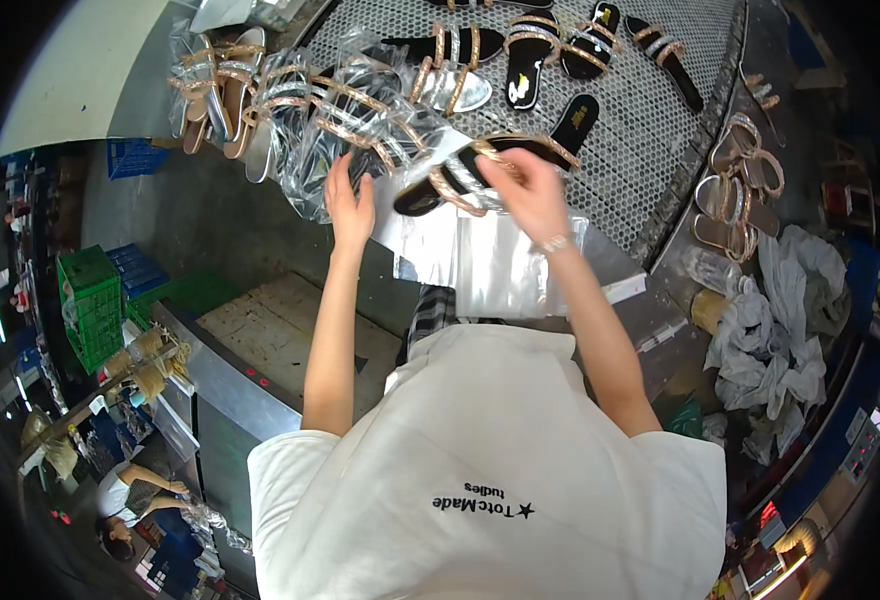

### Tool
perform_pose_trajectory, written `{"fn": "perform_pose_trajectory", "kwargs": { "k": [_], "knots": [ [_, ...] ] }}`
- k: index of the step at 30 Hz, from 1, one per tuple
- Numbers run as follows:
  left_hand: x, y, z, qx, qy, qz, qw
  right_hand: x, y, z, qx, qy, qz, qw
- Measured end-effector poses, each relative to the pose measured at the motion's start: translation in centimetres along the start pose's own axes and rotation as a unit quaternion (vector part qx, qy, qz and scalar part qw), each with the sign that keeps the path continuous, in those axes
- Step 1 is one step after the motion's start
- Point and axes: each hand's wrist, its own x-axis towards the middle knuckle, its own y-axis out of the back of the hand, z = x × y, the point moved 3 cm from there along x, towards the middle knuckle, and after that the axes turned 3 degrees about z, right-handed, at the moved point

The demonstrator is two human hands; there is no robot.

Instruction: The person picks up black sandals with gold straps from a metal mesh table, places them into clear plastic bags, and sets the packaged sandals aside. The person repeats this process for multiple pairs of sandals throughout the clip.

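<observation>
In my right hand (532, 198) is a black flat sandal (418, 198) with glittery rose-gold and silver straps; the fingers close on its strap side, slightly blurred. My left hand (351, 208) is open, fingers and thumb apart, beside a heap of sandals in clear plastic bags (305, 150). Whether its fingertips touch the plastic, I cannot tell. Below the held sandal lie clear plastic bags (505, 265) in a stack at the table edge. Another black sandal (575, 122) lies just behind it.
More black strappy sandals (530, 60) lie on the perforated conveyor surface (625, 180). Tan sandals (735, 195) sit at the right, above crumpled grey plastic (775, 325). A green crate (90, 305) stands at the left. Another person (125, 505) works at the lower left.
</observation>
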Motion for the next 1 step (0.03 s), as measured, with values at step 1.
{"fn": "perform_pose_trajectory", "kwargs": {
  "k": [1],
  "knots": [
    [-0.04,-0.23,-0.36,0.044,-0.017,0.002,0.999,-0.67,0.43,0.21,0.000,-0.002,0.007,1.000]
  ]
}}
